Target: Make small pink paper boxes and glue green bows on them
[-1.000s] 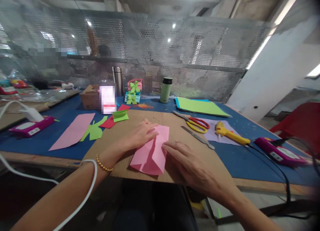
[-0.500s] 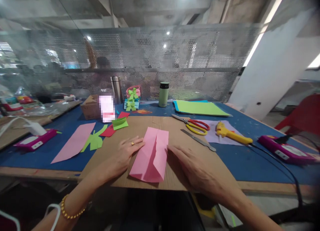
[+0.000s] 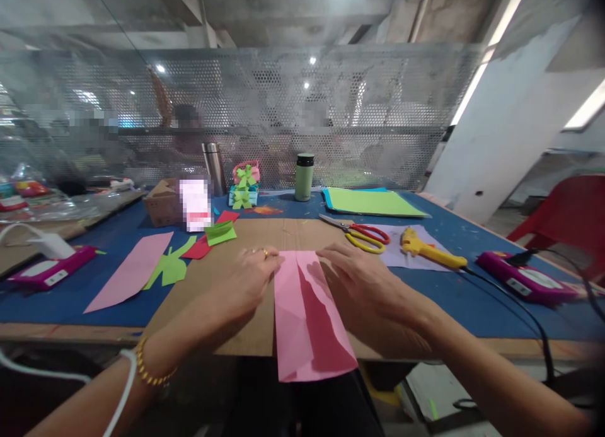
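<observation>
A folded pink paper [image 3: 295,323] lies on the brown cardboard [image 3: 203,317], its two side flaps meeting near the middle and its near end jutting past the cardboard's front edge. My left hand [image 3: 248,276] has its fingertips closed on the paper's far left corner. At the far right corner, my right hand [image 3: 357,270] presses its fingers together on the edge. Red-and-yellow scissors [image 3: 366,235] lie just beyond my right hand. The metal blade seen earlier is hidden behind that hand.
Left are a pink sheet [image 3: 135,267], green cut paper [image 3: 172,267] and a purple power strip [image 3: 54,270]. Right are a yellow glue gun [image 3: 432,251] with its cable and another power strip [image 3: 529,276]. Green sheets [image 3: 373,202], a green cup [image 3: 304,178] and a box [image 3: 161,203] stand behind.
The pink paper has turned and slid toward me, past the cardboard's front edge. Both hands have moved to its far corners, and the view has shifted slightly.
</observation>
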Demonstrator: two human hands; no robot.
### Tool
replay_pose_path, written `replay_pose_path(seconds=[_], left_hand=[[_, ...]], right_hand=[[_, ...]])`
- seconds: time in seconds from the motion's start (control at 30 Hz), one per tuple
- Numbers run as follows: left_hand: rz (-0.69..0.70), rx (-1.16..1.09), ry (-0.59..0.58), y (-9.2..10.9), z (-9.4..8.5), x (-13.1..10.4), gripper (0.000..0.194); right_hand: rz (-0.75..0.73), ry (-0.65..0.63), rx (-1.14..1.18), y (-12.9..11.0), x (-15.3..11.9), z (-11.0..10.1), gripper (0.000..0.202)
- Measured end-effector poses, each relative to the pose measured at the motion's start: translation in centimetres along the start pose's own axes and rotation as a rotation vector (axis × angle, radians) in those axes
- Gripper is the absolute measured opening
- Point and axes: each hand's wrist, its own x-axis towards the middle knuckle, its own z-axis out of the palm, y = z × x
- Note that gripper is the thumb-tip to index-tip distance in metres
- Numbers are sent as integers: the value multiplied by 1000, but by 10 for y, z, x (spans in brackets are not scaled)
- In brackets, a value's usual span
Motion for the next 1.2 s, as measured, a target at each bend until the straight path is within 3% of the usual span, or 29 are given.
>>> replay_pose_path(seconds=[0.13, 0.23, 0.43, 0.73, 1.03, 1.2], left_hand=[[36, -15, -73, -6, -1, 37, 36], [37, 32, -88, -8, 8, 48, 38], [44, 43, -62, -15, 19, 48, 31], [54, 94, -61, -15, 23, 53, 28], [135, 166, -46, -15, 25, 51, 32], [128, 127, -56, -17, 23, 52, 34]], right_hand=[[-78, -72, -29, 9, 31, 10, 28], [-90, -118, -75, 9, 41, 21, 24], [-160, -119, -132, 13, 40, 35, 17], [-117, -200, -232, 2, 43, 30, 20], [-127, -74, -92, 28, 38, 45, 24], [-124, -11, -19, 22, 38, 38, 24]])
